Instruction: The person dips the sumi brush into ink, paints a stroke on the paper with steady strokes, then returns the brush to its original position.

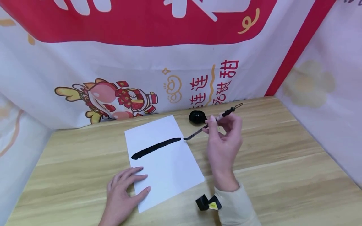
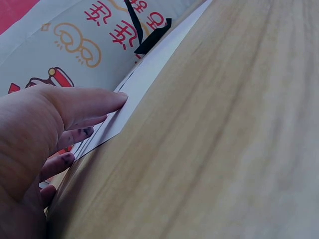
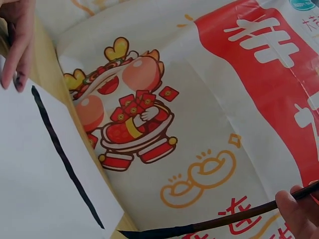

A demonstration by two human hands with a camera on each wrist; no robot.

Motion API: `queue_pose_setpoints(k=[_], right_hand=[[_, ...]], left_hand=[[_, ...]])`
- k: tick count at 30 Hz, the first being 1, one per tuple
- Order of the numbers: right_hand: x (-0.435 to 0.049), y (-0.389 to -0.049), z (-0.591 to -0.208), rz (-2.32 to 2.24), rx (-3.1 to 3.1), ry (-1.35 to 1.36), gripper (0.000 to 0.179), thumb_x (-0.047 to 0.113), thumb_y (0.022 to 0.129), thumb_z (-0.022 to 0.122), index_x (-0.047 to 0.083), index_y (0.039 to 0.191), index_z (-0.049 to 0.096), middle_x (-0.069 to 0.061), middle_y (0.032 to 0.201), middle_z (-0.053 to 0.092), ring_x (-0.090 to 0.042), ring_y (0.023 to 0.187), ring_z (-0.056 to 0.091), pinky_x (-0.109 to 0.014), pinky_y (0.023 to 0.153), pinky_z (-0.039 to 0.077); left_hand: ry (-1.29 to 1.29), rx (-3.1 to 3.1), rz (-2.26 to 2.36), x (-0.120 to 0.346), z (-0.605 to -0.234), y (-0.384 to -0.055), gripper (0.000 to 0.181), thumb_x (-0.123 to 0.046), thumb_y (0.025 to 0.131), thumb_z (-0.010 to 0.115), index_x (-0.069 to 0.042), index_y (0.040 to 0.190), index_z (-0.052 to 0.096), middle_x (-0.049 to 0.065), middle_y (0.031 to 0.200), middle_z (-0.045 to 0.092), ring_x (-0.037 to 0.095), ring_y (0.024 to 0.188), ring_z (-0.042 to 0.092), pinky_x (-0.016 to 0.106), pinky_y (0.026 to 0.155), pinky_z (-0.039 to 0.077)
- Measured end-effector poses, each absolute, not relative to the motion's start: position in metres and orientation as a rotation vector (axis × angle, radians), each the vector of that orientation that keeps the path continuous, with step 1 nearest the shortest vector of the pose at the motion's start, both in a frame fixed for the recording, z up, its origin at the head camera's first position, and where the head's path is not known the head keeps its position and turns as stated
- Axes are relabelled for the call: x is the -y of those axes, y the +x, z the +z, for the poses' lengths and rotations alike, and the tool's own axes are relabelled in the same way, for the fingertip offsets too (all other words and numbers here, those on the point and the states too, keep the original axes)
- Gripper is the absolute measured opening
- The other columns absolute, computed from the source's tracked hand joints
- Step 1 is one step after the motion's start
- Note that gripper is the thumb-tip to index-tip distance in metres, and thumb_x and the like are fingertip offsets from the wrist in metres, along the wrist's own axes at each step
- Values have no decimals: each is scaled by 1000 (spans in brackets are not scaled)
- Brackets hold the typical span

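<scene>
A sheet of white paper (image 1: 169,175) lies slightly turned on the wooden table. One thick black ink stroke (image 1: 156,148) slants up to the right across its upper half. My right hand (image 1: 224,144) pinches the shaft of a calligraphy brush (image 1: 199,130) between thumb and fingers. The dark brush tip is beside the paper's right edge, just past the stroke's right end; the right wrist view also shows the brush (image 3: 224,219). Spread fingers of my left hand (image 1: 121,191) rest at the paper's lower left edge. Dark smudges mark some left fingertips (image 2: 66,158).
Behind the right hand sits a glossy black ink dish (image 1: 197,117), near the table's back edge. A printed cloth (image 1: 113,62) with a cartoon figure and red lettering hangs behind the table (image 1: 282,175). A black device with a yellow label (image 1: 207,202) is at the right sleeve.
</scene>
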State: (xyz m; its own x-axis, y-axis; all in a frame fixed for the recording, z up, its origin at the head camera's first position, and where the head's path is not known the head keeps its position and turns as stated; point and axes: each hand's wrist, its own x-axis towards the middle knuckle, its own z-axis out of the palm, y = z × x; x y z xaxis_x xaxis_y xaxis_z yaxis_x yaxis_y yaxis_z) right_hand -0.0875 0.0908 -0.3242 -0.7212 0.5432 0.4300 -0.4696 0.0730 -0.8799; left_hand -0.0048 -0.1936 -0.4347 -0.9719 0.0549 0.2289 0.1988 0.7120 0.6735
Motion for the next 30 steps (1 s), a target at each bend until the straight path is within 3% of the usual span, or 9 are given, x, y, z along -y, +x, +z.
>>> queue_pose_setpoints(k=[13, 16, 21, 26, 30], right_hand=[[-131, -82, -317, 1824, 1661, 41, 30, 8, 106, 67, -10, 126, 55, -12, 109, 65, -22, 99, 75, -33, 79, 66], [-140, -81, -315, 1841, 1716, 103, 25, 4, 105, 67, -12, 123, 59, -14, 111, 68, -24, 102, 75, -35, 83, 66], [-154, -80, -316, 1828, 1845, 291, 14, -7, 101, 67, -11, 115, 69, -6, 110, 78, -22, 103, 76, -33, 89, 65], [-167, -79, -319, 1747, 1919, 537, 18, -18, 93, 69, -10, 109, 75, -10, 113, 80, -16, 107, 75, -24, 87, 63], [-176, -76, -321, 1718, 2019, 602, 21, -18, 91, 72, -7, 108, 77, -10, 119, 80, -15, 116, 74, -24, 95, 61]], left_hand=[[-194, 2727, -1118, 194, -435, -7, 37, -27, 79, 96, -29, 113, 81, -3, 144, 71, 25, 140, 46, 67, 114, 19], [-178, 2745, -1121, 194, -435, -6, 36, -27, 80, 95, -29, 114, 81, -3, 145, 70, 25, 140, 46, 67, 115, 19], [-155, 2774, -1094, 194, -437, -3, 32, -28, 83, 93, -31, 113, 81, -2, 145, 70, 26, 139, 46, 66, 112, 21], [-153, 2767, -1084, 193, -437, -4, 30, -26, 85, 92, -30, 113, 82, -2, 144, 70, 27, 139, 46, 67, 112, 22], [-138, 2787, -1095, 193, -437, -6, 29, -28, 87, 90, -30, 114, 81, -1, 145, 70, 28, 141, 45, 71, 112, 21]])
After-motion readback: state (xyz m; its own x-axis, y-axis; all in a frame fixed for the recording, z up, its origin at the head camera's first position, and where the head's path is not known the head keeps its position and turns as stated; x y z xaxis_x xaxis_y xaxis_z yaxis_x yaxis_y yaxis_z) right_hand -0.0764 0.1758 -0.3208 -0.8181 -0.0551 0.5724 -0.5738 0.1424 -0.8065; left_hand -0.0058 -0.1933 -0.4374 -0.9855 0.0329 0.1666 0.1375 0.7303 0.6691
